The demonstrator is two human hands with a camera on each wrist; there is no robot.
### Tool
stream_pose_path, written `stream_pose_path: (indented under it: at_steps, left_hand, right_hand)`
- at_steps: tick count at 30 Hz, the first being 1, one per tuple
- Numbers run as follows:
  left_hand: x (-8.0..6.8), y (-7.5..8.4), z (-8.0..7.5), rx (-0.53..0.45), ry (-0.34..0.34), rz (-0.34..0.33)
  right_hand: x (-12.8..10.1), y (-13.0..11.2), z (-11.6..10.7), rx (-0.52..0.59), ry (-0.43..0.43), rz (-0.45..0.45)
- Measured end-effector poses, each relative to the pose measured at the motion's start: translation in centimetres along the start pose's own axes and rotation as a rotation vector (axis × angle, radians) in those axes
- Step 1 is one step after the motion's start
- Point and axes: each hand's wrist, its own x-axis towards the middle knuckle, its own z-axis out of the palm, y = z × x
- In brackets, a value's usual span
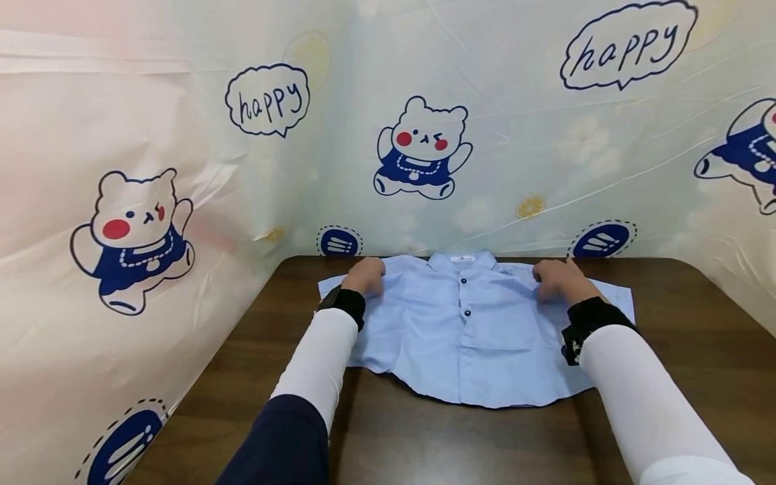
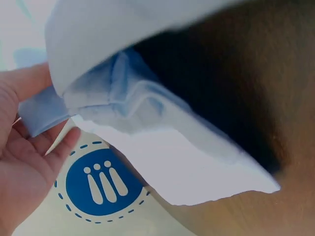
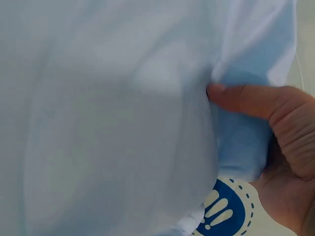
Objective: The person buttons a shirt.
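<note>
We're looking at a printed plastic backdrop (image 1: 485, 168) filling the upper frame, with cartoon bears and speech bubbles that read "happy" at upper left and upper right. Below it sits the dark wooden counter (image 1: 424, 438), and spread flat at its far middle, buttons up, collar toward the backdrop, is the light blue shirt (image 1: 467, 337). Its long axis runs left to right across the frame, sleeve to sleeve.

Now the hands: our left hand (image 1: 366, 276) is on the shoulder at centre left, our right hand (image 1: 560, 279) on the shoulder at centre right, each about equally near the collar between them. Up close, the left fingers (image 2: 59, 145) curl around a fold of sleeve cloth, and the right thumb (image 3: 241, 98) pinches fabric too. So both are gripping the shirt. A tiny label inside the collar is too small to read.
</note>
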Motion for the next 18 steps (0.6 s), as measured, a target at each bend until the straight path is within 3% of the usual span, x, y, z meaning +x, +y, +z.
stream_pose_path:
  at_steps: [4,11,14,18]
  left_hand:
    - [-0.2,-0.1,-0.1,0.069,0.154,0.070]
    - [-1.3,0.0,-2.1,0.125,0.426,0.189]
    - [-2.8,0.0,-3.4,0.125,0.528,0.253]
    - [-6.4,-0.1,-5.1,0.103,0.618,0.337]
  right_hand:
    - [-0.4,-0.3,-0.3,-0.062,0.085,0.000]
    - [-2.6,-0.3,-1.3,-0.105,0.384,-0.059]
    - [-4.4,-0.1,-2.1,-0.127,0.538,-0.141]
    - [-7.8,-0.4,-3.2,-0.161,0.726,-0.307]
